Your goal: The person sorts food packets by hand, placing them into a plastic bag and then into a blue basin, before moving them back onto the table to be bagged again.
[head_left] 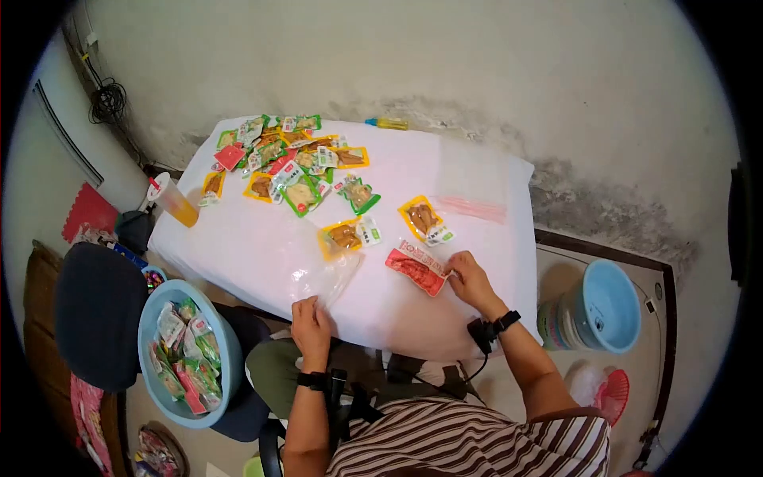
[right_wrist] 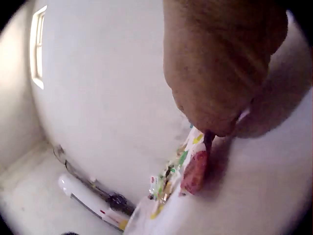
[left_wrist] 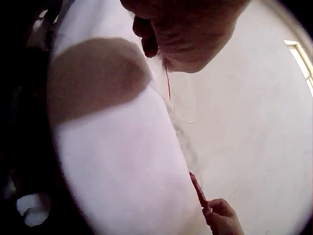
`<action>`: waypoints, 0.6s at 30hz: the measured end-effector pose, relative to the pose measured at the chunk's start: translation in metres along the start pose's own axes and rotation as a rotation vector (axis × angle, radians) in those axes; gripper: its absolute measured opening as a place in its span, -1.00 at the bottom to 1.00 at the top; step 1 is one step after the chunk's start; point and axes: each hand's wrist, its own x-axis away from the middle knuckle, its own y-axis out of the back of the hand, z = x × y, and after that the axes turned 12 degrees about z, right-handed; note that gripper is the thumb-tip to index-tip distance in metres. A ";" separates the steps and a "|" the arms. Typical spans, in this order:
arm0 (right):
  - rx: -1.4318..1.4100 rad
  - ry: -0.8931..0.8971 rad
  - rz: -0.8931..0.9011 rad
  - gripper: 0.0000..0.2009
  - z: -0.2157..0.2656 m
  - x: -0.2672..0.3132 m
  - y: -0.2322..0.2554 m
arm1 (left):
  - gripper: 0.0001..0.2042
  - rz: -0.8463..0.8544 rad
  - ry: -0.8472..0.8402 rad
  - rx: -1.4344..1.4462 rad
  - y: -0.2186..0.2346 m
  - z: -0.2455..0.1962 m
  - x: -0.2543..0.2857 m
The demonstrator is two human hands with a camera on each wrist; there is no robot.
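Note:
In the head view the right hand point(head_left: 472, 280) pinches the right end of a red food packet point(head_left: 416, 269) over the white-covered table. The left hand point(head_left: 311, 324) grips the near edge of a clear plastic bag point(head_left: 311, 266) at the table's front edge. Two yellow-edged packets lie just beyond, one point(head_left: 421, 216) behind the red packet and one point(head_left: 343, 237) beside the bag. In the right wrist view the red packet point(right_wrist: 194, 172) hangs below the right hand point(right_wrist: 220, 63). The left wrist view shows the left hand point(left_wrist: 190, 29) above the table edge, its fingertips partly dark.
Many green, yellow and red packets point(head_left: 274, 159) are heaped at the table's back left, near a drink cup point(head_left: 174, 202). Clear bags with pink edges point(head_left: 473, 208) lie back right. A blue tub point(head_left: 225, 381) of packets stands left; another blue basin point(head_left: 610, 306) is at right.

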 end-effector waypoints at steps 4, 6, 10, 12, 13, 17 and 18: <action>0.423 0.203 -0.082 -0.69 0.015 0.012 -0.010 | -0.75 0.024 0.022 -0.044 -0.004 0.000 0.006; 0.540 0.251 -0.078 -0.68 0.012 0.007 -0.012 | -0.73 0.022 0.027 -0.045 -0.008 -0.001 0.004; 0.487 0.408 -0.156 -0.70 0.002 0.005 -0.023 | -0.74 0.031 0.053 -0.057 -0.007 -0.001 0.003; 0.380 0.434 -0.225 -0.69 0.015 0.004 -0.028 | -0.78 0.005 0.032 -0.073 -0.009 0.003 0.003; 0.374 0.476 -0.216 -0.71 0.032 0.007 -0.029 | -0.78 -0.004 0.048 -0.080 -0.007 0.001 0.003; 0.360 0.671 -0.125 -0.71 0.074 0.000 -0.041 | -0.81 -0.028 0.017 -0.005 -0.002 -0.008 -0.003; 0.376 0.778 -0.083 -0.70 0.079 -0.002 -0.044 | -0.81 -0.034 -0.002 0.006 -0.002 -0.009 -0.004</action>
